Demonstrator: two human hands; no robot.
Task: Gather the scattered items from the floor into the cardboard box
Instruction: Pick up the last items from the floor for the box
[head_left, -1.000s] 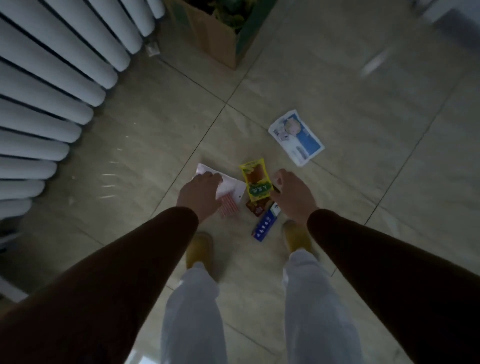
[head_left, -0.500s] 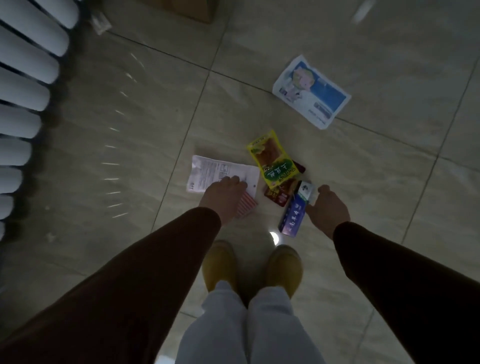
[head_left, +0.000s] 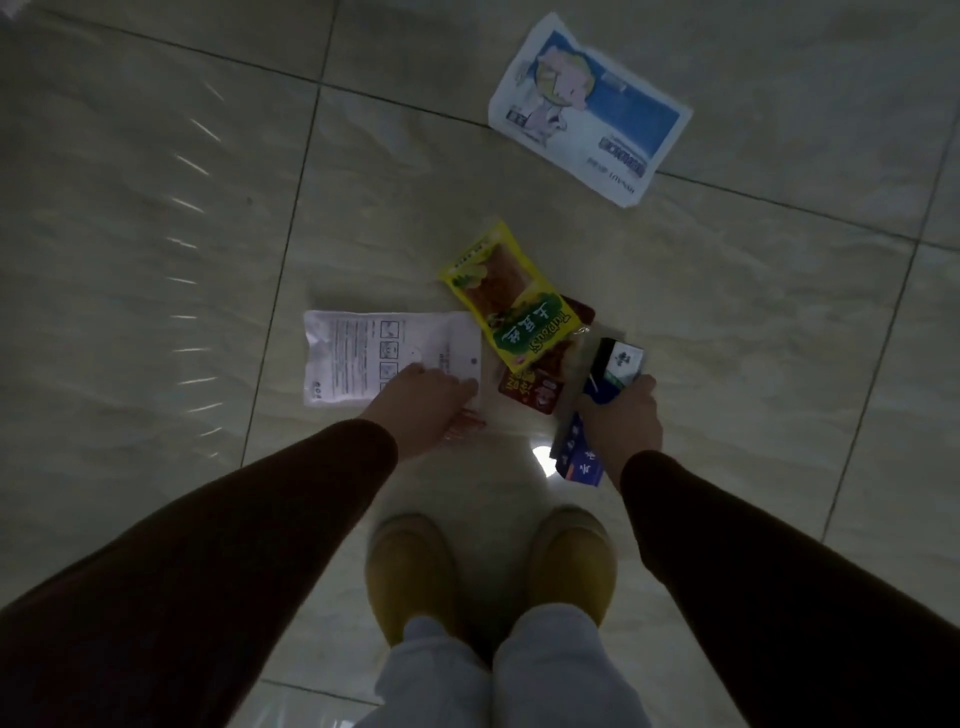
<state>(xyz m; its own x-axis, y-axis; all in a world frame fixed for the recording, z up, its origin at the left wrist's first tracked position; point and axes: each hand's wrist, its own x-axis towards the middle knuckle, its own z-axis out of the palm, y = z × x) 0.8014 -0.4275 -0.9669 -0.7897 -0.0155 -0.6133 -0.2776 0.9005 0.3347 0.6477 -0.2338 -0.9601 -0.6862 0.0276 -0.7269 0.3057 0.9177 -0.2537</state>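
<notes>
Blue box (head_left: 597, 410) in right hand (head_left: 626, 421), long axis toward shoes.

The right hand (head_left: 626, 415) is now closing around the blue box (head_left: 597, 410) and tilting it up, while the left hand (head_left: 423, 405) is sliding across the white packet (head_left: 363, 353).

1. The floor (head_left: 156, 156) is laid in large glossy tiles, pale beige-grey with a faint marbled veining.
2. Thin dark grout lines (head_left: 291, 218) run across it, dividing it into big slabs.
3. The room is dim, and everything has a greenish-grey cast.
4. A small bright spot of reflected light (head_left: 540, 457) shines on the tile in the middle of the view.
5. A row of short pale streaks (head_left: 192, 270) glints on the tiles to the left.
6. No wall, window or furniture is in sight.
</notes>
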